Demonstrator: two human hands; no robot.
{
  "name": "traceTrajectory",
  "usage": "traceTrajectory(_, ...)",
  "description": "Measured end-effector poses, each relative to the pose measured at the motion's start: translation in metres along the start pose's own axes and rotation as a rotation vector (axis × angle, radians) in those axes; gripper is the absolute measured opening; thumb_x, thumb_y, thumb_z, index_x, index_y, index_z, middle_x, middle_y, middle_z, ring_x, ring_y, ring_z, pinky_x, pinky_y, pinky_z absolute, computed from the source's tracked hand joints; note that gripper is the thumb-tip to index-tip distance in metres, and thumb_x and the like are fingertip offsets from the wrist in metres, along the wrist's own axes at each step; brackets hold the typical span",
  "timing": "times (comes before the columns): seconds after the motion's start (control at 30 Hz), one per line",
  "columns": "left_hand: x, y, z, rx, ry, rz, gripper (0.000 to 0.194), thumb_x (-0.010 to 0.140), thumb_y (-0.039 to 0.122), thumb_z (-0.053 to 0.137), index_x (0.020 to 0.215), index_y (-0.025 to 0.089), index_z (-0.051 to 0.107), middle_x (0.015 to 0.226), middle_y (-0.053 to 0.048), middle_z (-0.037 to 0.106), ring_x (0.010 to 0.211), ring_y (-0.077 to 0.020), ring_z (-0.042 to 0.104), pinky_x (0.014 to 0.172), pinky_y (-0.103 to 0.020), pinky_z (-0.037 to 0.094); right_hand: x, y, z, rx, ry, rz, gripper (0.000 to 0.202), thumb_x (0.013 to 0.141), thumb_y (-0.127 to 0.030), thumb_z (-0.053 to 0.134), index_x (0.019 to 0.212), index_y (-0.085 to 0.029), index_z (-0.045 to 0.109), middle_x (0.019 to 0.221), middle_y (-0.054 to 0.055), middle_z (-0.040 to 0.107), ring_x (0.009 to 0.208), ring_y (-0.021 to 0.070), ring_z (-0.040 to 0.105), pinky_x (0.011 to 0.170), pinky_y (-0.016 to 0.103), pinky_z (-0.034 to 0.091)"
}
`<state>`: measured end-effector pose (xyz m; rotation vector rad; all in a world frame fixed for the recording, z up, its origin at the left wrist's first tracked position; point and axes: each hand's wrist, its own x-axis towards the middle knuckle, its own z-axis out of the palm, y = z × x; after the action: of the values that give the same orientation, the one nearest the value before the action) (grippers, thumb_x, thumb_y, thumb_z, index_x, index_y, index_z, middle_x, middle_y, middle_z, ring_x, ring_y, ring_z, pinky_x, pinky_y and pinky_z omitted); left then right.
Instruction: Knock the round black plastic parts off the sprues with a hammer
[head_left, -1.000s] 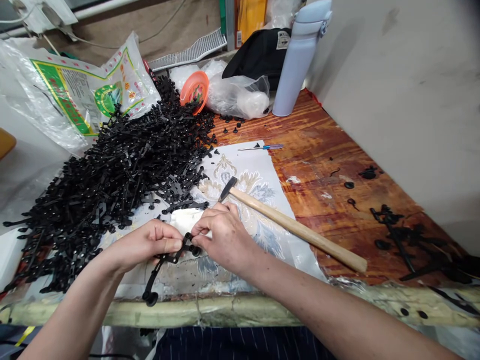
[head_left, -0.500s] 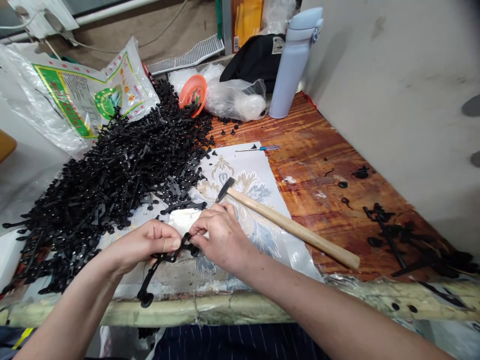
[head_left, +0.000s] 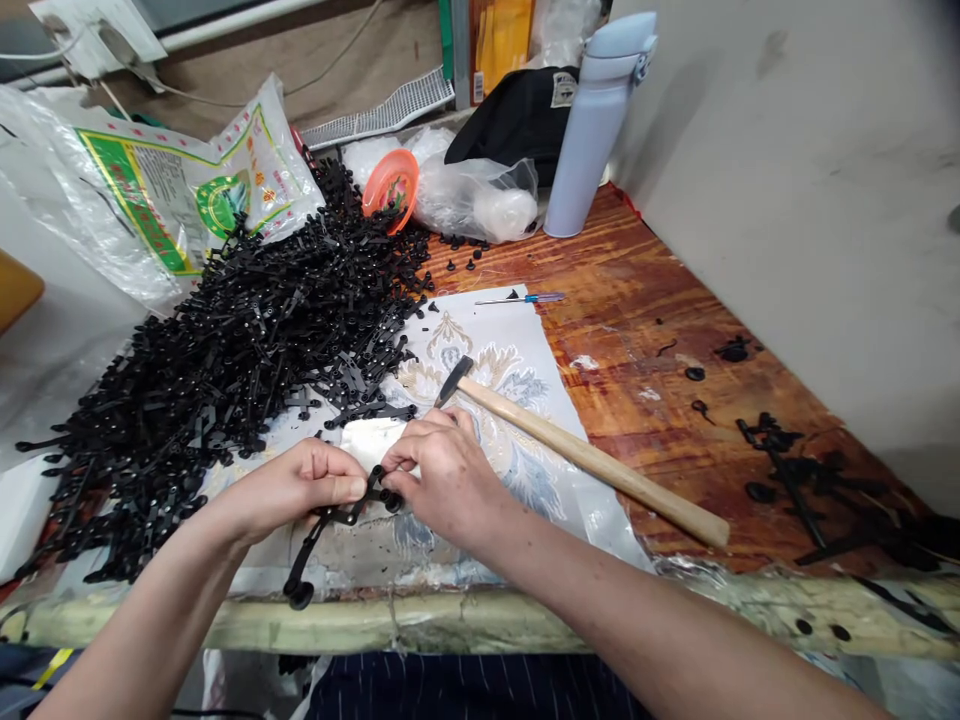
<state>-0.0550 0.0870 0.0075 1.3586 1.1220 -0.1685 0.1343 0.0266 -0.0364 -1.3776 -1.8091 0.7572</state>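
Head view: jointed black plastic part held between two bare hands

Bottom edge: dark blue pin-striped cloth [head_left: 480, 685]; above it, a pale greenish padded table edge [head_left: 480, 628] crossing the frame, with two small black discs [head_left: 804, 627] at lower right.

Lower centre: one jointed black plastic part [head_left: 306, 555], round-ended, its long arm slanting down to the left. Left hand [head_left: 319, 482]: thumb and bent fingers pinching the part. Right hand [head_left: 446, 475]: thumb and forefinger closed on the part's upper end; exact contact hidden.

Centre, just beyond the hands: a small cream-white block [head_left: 366, 440], partly covered by them; one hammer [head_left: 592, 457], dark metal head, pale wooden handle running to lower right. Both lie on a white sheet with beige and blue floral print [head_left: 517, 330].

Right: red-brown wood-grain tabletop [head_left: 607, 300], a tangle of black parts [head_left: 787, 480] near its edge.

Left: large heap of loose black parts [head_left: 262, 330].

Farther, upper centre: slim tool with blue handle [head_left: 541, 298]; orange plastic dish [head_left: 390, 185], tilted against the heap; clear plastic bag [head_left: 487, 205]; pale lilac-blue bottle [head_left: 592, 145], upright.

Upper left: clear sack printed green and yellow [head_left: 202, 185].
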Motion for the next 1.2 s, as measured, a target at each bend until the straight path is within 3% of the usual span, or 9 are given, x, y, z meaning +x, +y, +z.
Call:
traceTrajectory(0.2,-0.0002,-0.0009,-0.0008,-0.019,-0.014,-0.008,0.042,0.072,0.052,0.066,0.056,0.017,0.050,0.051,0.008,0.029,0.045,-0.0061,0.020,0.040,-0.021,0.015,-0.0010,-0.0013,-0.0003,0.004,-0.002,0.000,0.013,0.075,-0.011,0.072,0.067,-0.020,0.067,0.074,-0.003,0.068,0.084,0.0156,0.052,0.088,0.034,0.023)
traceTrajectory(0.47,-0.0016,-0.0056,-0.0020,-0.098,0.029,0.045,0.038,0.070,0.050,0.068,0.061,0.013,0.063,0.049,0.006,0.036,0.044,-0.0060,0.023,0.040,-0.022,0.013,-0.0013,-0.0002,-0.0003,0.004,0.004,-0.002,0.012,0.075,-0.012,0.073,0.068,-0.020,0.067,0.074,-0.003,0.067,0.084,0.0157,0.051,0.088,0.033,0.024)
traceTrajectory(0.63,0.0000,-0.0031,-0.0015,-0.097,0.018,0.019,0.040,0.069,0.051,0.069,0.057,0.014,0.056,0.050,0.007,0.033,0.044,-0.0058,0.022,0.040,-0.022,0.012,-0.0015,0.0002,0.0009,0.004,0.015,-0.013,0.014,0.078,-0.012,0.070,0.067,-0.020,0.066,0.073,-0.003,0.067,0.083,0.0156,0.051,0.088,0.034,0.024)
traceTrajectory(0.93,0.0014,-0.0040,-0.0020,-0.080,-0.042,-0.015,0.042,0.070,0.054,0.066,0.058,0.015,0.056,0.049,0.007,0.032,0.043,-0.0062,0.020,0.039,-0.022,0.015,-0.0008,0.0011,0.0020,0.004,0.027,-0.019,0.011,0.073,-0.013,0.075,0.069,-0.020,0.068,0.074,-0.003,0.068,0.082,0.0160,0.052,0.087,0.034,0.024)
traceTrajectory(1.2,-0.0033,0.0032,0.0042,0.006,-0.020,-0.021,0.039,0.074,0.051,0.063,0.057,0.017,0.050,0.051,0.008,0.029,0.046,-0.0078,0.022,0.041,-0.021,0.019,-0.0024,-0.0012,-0.0002,-0.008,0.020,-0.022,0.011,0.076,-0.012,0.072,0.070,-0.021,0.069,0.073,-0.003,0.067,0.083,0.0152,0.052,0.089,0.035,0.023)
